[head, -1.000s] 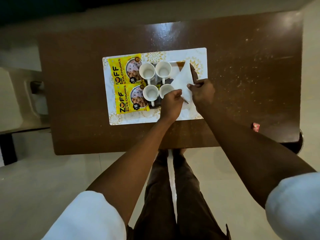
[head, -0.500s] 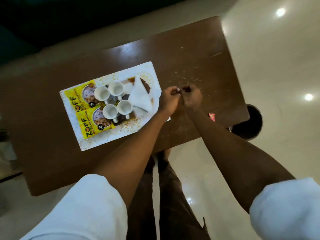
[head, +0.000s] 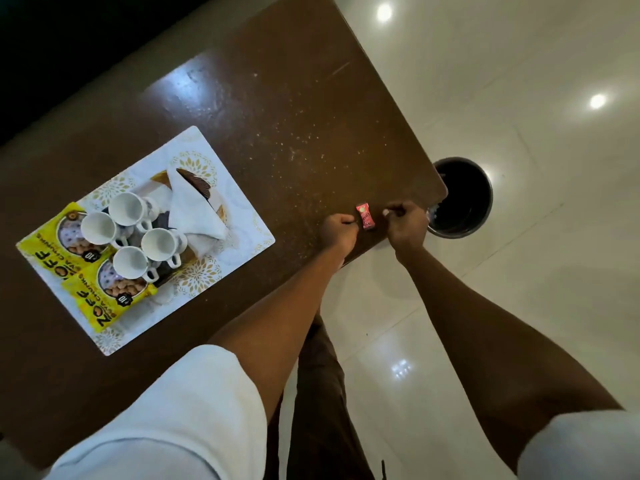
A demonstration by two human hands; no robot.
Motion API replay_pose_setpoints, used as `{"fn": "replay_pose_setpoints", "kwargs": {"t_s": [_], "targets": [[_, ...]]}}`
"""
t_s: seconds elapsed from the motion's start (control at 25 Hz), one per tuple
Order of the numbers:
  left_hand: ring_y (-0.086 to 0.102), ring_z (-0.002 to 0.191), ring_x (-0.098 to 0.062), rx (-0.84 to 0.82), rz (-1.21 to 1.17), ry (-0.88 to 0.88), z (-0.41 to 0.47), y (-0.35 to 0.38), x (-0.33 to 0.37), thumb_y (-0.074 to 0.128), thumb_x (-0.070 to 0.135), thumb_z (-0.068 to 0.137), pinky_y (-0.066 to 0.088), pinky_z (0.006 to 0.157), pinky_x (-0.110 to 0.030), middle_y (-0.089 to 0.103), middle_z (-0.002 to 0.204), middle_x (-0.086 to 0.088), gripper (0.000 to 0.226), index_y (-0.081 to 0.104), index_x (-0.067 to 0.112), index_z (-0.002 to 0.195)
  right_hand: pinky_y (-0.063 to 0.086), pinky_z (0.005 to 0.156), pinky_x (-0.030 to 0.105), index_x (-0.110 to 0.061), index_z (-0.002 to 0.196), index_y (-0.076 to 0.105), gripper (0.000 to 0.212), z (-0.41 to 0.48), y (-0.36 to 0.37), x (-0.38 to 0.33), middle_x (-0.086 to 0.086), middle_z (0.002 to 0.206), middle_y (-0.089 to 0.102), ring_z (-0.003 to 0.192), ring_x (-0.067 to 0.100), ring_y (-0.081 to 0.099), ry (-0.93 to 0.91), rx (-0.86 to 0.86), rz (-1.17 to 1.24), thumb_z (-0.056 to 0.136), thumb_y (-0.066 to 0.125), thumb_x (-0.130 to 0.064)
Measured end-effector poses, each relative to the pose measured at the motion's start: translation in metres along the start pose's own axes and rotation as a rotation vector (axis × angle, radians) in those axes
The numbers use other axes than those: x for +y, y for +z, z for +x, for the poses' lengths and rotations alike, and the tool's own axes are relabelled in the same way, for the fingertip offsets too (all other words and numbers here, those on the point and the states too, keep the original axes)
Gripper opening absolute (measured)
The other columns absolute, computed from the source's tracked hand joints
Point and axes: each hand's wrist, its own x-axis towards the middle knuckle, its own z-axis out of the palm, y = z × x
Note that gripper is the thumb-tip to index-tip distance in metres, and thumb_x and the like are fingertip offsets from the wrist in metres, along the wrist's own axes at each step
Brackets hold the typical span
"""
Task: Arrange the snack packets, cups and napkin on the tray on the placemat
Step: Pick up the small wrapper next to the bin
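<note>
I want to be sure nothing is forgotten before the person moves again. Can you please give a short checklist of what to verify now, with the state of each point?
1. Four cups upright on the tray: ok.
2. Folded napkin on the tray beside the cups: ok.
3. Two snack packets beside the cups, over the placemat; resting on the tray: cannot tell.
4. Nothing stray: a red sachet lies on the table near its edge, apart from the tray: not ok.
5. Grip: left hand and right hand are curled beside the sachet; holding it: cannot tell.
</note>
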Motion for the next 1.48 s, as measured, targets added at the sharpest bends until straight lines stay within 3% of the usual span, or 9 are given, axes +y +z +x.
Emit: {"fn": "replay_pose_setpoints", "kwargs": {"t_s": [0.08,0.16,0.36,0.6,0.76,1.0,1.2,1.4,1.48], "targets": [[0.068,0.119,-0.030,0.005,-0.005,0.001,0.003,0.001,-0.001,0.061,0.000,0.096,0.056,0.105,-0.046,0.071,0.127,-0.017,0.036,0.068,0.005,0.131,0.045,0.074,0.012,-0.010,0.116,0.073,0.020,0.001,0.005,0.003,0.006,0.116,0.074,0.099,0.011,0.062,0.000,-0.056,-0.015,0.099,0.063,-0.005],[0.069,0.117,-0.029,-0.010,0.010,0.007,0.005,0.002,0.000,0.062,-0.001,0.095,0.057,0.103,-0.046,0.071,0.127,-0.017,0.037,0.067,0.005,0.131,0.046,0.069,0.013,-0.010,0.116,0.072,0.020,0.001,0.011,0.002,0.004,0.113,0.073,0.097,0.011,0.062,-0.010,-0.096,-0.011,0.099,0.064,-0.005],[0.069,0.115,-0.026,-0.061,-0.003,0.021,0.007,0.004,0.000,0.064,0.005,0.098,0.060,0.100,-0.042,0.070,0.128,-0.013,0.035,0.064,0.009,0.133,0.062,0.084,0.039,-0.009,0.109,0.073,0.016,-0.001,0.019,-0.005,0.006,0.105,0.075,0.097,0.021,0.071,-0.043,-0.166,0.005,0.094,0.071,-0.005],[0.068,0.114,-0.027,-0.019,-0.098,0.019,0.013,-0.031,-0.007,0.066,0.010,0.098,0.059,0.090,-0.036,0.070,0.129,-0.012,0.038,0.061,0.012,0.135,0.062,0.089,0.042,-0.012,0.109,0.074,0.020,-0.014,0.051,-0.028,0.006,0.108,0.076,0.099,0.020,0.071,-0.079,-0.187,-0.104,0.095,0.065,-0.001],[0.069,0.116,-0.027,0.003,-0.165,0.019,0.023,-0.083,-0.008,0.070,0.014,0.096,0.058,0.102,-0.044,0.071,0.129,-0.013,0.044,0.059,0.011,0.139,0.061,0.089,0.042,-0.012,0.110,0.074,0.022,-0.029,0.090,-0.064,0.008,0.111,0.076,0.100,0.022,0.072,-0.179,-0.234,-0.188,0.095,0.063,0.000],[0.068,0.115,-0.026,0.128,-0.231,0.062,0.032,-0.156,-0.013,0.060,0.019,0.101,0.058,0.103,-0.044,0.068,0.134,-0.009,0.042,0.058,0.016,0.143,0.053,0.083,0.029,-0.014,0.113,0.078,0.026,-0.058,0.157,-0.125,0.008,0.110,0.079,0.103,0.023,0.073,-0.308,-0.300,-0.271,0.091,0.065,-0.005],[0.069,0.105,-0.036,0.234,-0.224,0.166,0.034,-0.193,-0.019,0.050,0.012,0.105,0.060,0.091,-0.049,0.072,0.122,-0.019,0.038,0.061,0.011,0.141,0.043,0.068,0.013,-0.014,0.113,0.079,0.025,-0.076,0.196,-0.151,0.006,0.110,0.079,0.092,0.014,0.068,-0.419,-0.352,-0.300,0.092,0.066,-0.007],[0.068,0.108,-0.042,0.254,-0.225,0.148,0.033,-0.210,-0.024,0.047,0.010,0.105,0.058,0.091,-0.051,0.071,0.120,-0.022,0.036,0.061,0.007,0.138,0.041,0.061,0.006,-0.008,0.115,0.077,0.023,-0.088,0.214,-0.159,0.007,0.110,0.078,0.090,0.010,0.065,-0.492,-0.375,-0.313,0.093,0.069,-0.006],[0.067,0.110,-0.045,0.236,-0.220,0.146,0.032,-0.214,-0.023,0.046,0.008,0.104,0.057,0.090,-0.052,0.071,0.119,-0.025,0.038,0.060,0.007,0.139,0.045,0.068,0.013,-0.006,0.115,0.076,0.023,-0.091,0.215,-0.161,0.009,0.111,0.077,0.091,0.011,0.066,-0.503,-0.374,-0.324,0.093,0.070,-0.006]]}}
